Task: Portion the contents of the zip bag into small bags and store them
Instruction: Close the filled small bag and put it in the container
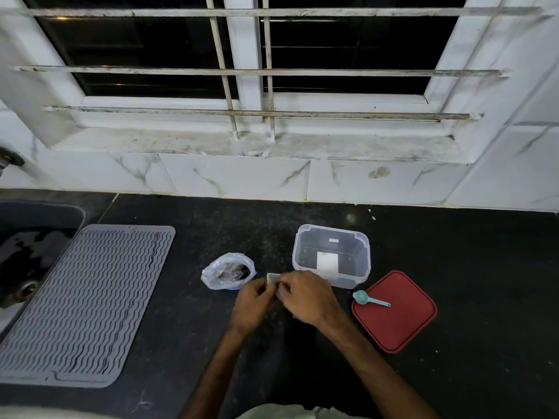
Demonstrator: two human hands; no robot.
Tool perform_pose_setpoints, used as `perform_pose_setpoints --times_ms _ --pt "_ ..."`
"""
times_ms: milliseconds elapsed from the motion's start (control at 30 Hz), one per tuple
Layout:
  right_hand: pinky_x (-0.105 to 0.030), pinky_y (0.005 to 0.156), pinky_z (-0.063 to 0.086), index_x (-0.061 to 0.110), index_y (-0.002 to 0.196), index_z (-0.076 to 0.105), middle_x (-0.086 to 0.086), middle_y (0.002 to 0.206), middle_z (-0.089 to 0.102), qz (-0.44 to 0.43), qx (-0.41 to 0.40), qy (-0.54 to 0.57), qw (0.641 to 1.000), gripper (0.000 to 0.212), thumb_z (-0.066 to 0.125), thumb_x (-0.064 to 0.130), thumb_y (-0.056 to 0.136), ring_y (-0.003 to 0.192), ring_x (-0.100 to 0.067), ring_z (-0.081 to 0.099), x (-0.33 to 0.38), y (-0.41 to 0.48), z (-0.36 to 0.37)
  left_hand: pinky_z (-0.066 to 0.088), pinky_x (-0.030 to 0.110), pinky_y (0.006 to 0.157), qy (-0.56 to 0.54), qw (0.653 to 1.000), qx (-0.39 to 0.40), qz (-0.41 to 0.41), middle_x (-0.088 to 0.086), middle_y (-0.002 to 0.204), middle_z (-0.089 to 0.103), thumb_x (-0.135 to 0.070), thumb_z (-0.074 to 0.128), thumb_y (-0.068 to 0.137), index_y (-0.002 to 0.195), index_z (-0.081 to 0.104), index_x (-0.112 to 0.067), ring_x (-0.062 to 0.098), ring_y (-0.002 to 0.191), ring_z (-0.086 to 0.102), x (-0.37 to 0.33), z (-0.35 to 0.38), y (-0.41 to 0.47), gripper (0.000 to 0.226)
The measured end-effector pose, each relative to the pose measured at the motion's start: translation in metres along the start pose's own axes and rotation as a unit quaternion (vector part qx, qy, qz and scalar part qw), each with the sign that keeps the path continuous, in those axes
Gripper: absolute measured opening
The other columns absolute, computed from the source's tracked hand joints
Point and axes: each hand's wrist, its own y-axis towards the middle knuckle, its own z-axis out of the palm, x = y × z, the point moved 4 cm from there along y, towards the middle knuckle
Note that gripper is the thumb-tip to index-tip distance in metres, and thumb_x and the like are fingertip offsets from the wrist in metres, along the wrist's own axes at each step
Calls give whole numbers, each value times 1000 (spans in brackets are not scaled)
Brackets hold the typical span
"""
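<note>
Head view, looking down on two bare hands brought together low in the middle of a dark stone surface (302,219). The left hand (252,300) and the right hand (308,297) meet with fingers curled, both pinching a small bag (273,278) of pale clear plastic between them. Only its upper edge shows above the knuckles, so whether it is being opened or sealed cannot be told. The zip bag (228,270), clear plastic with dark contents, stands with its mouth open just beyond and to the left of the hands, nearer the left hand and almost touching it. Just beyond the right hand stands a clear lidless container (363,258), and a white patch inside it may be a label or a bag already stored. To the right, near the right hand, a red lid (402,325) lies flat on the surface with a teal scoop (370,299) resting on it, bowl toward the hands and handle pointing away to the right. The next reach probably depends on this layout: the scoop falls to the right hand, the zip bag to the left. Further left lie a grey ridged drying mat (87,303) and the edge of a sink (30,252). A barred window (242,71) fills the wall behind.
</note>
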Motion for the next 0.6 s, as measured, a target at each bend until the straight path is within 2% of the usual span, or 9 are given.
perform_pose_setpoints --times_ms 67,167,233,300,400,500,600 --pt "-30 87 47 25 115 69 0 109 71 5 1 -21 1000 36 43 45 100 98 -16 64 -6 0 -4 43 32 61 1 1000 -12 3 1 63 62 -34 57 89 68 62 -13 9 61 52 0 -5 1 30" --pt "-31 84 49 27 113 70 1 105 71 39 -54 -73 995 36 44 47 99 96 -16 63 -17 1 -13 43 33 62 95 995 -11 3 -4 63 59 -30 58 92 67 59 -17 12 61 54 -3 -7 3 28" --pt "-31 84 51 26 111 70 1 104 71 38 -63 -92 993 34 45 46 99 95 -16 63 -18 2 -16 40 32 61 131 991 -24 11 -5 62 56 -31 57 92 63 54 -19 12 61 53 -10 -3 2 31" --pt "-32 87 53 28 114 69 3 107 71 10 -15 -32 999 32 48 46 98 95 -14 64 -22 5 -15 40 31 60 116 993 -29 11 -4 60 55 -32 57 93 61 52 -19 12 60 52 -15 1 0 34" --pt "-34 85 55 33 113 70 9 105 71 -41 121 92 988 31 60 52 90 89 -7 66 -29 1 -11 40 31 59 71 997 -10 -22 -2 60 55 -32 57 94 65 57 -14 10 56 49 -10 0 0 33" --pt "-24 77 50 31 102 74 12 101 71 -65 136 75 986 19 72 38 85 85 -2 63 -38 -6 -10 39 27 57 58 997 16 -50 -3 59 58 -31 60 93 64 60 -17 7 53 50 1 2 -6 32" --pt "-22 77 49 27 99 75 16 93 68 -64 150 62 985 13 73 25 85 85 -1 62 -53 -12 -5 43 27 61 43 995 60 -64 -6 56 61 -39 65 91 62 63 -17 4 52 53 11 16 -19 36"
